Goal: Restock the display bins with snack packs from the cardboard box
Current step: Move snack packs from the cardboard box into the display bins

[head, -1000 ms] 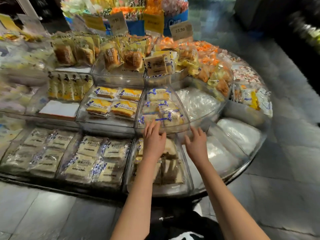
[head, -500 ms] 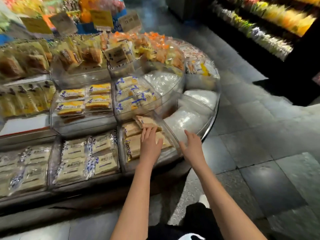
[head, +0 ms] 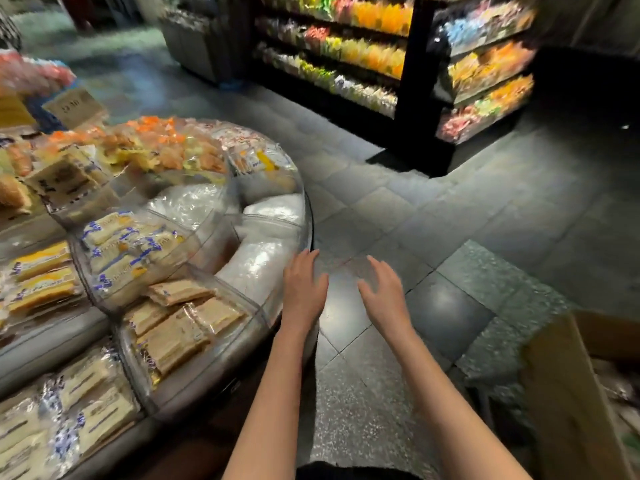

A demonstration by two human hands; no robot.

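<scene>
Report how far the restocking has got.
Done: the clear plastic bin of tan snack packs nearest the hands looks filled. In hand: nothing; the left hand and right hand are open over the floor. Left: the brown cardboard box at right is not yet reached, and the curved bins holding only white plastic likely await packs.

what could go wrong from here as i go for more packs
1. The left hand hangs open right beside the display's clear rim; a swing could knock it.
2. The cardboard box sits low and close at the right, so a foot or the right hand may catch its edge.
3. The brown packs lie loosely at angles; more on top might slide out.
</scene>
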